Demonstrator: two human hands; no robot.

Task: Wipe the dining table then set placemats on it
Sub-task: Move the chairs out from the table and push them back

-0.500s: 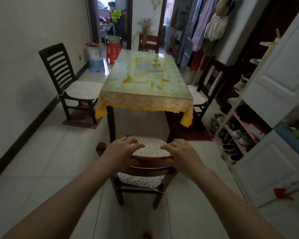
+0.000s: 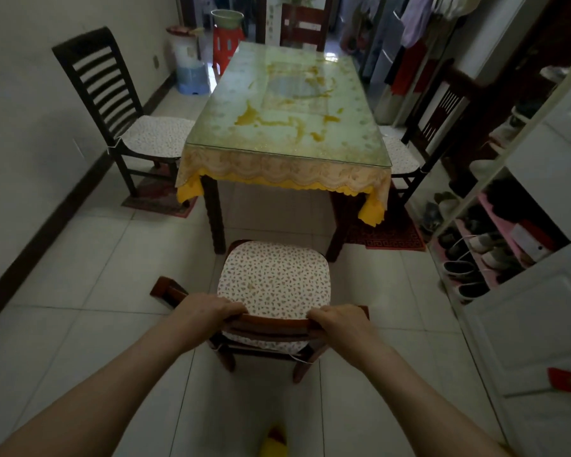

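The dining table (image 2: 287, 127) stands ahead, glass-topped over a yellow lace-edged cloth, with orange-yellow stains across its surface. A wooden chair (image 2: 274, 282) with a floral seat cushion stands in front of its near end, its back toward me. My left hand (image 2: 208, 308) grips the left part of the chair's top rail. My right hand (image 2: 338, 319) grips the right part of the same rail. No cloth or placemat shows in view.
A dark slatted chair (image 2: 112, 103) stands left of the table, another chair (image 2: 432, 127) right, and one (image 2: 302, 24) at the far end. A white shoe shelf (image 2: 495, 242) lines the right side. A red stool with a basin (image 2: 226, 34) sits far left. A yellow slipper (image 2: 274, 443) lies by my feet.
Both hands have closed onto the chair's top rail. The chair now stands farther out from the table's near end, and the view tilts lower.
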